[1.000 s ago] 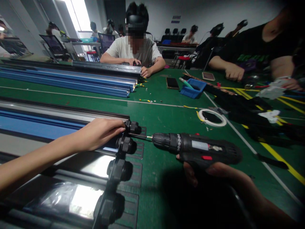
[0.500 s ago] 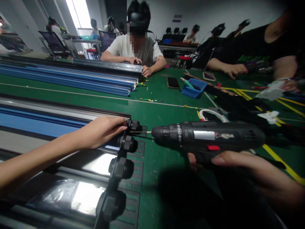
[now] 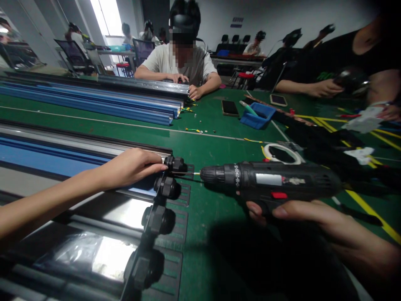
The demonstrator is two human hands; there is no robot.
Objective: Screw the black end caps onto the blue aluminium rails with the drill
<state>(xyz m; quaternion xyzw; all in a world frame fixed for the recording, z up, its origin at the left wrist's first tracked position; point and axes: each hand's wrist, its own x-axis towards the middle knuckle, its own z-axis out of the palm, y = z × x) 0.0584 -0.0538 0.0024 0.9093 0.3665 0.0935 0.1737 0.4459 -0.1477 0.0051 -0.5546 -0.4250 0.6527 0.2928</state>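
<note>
In my right hand (image 3: 300,211) is a black cordless drill (image 3: 275,179) with a red direction switch. Its long thin bit (image 3: 184,173) points left, to the end of the farthest of several metal profiles, passing just below a black cable gland (image 3: 174,163). My left hand (image 3: 134,167) rests over that end, thumb and fingers pinched together beside the gland; whatever lies between the fingertips is hidden. Nearer me, more black cable glands (image 3: 167,187) stick out from the ends of the neighbouring profiles (image 3: 106,209). Flat slotted black brackets (image 3: 180,225) extend past them onto the green tabletop (image 3: 206,246).
Blue profiles (image 3: 109,102) lie across the table, with a person (image 3: 194,58) working behind them. A phone (image 3: 229,108), a blue bin (image 3: 258,116), yellow-green wires (image 3: 193,130) and a white cable coil (image 3: 282,152) lie beyond the drill. Another person's hand (image 3: 327,88) is at right.
The drill and both my hands have hardly moved; the view has shifted slightly. At the right, the other person's hand has risen, with a dark rounded object now at it.
</note>
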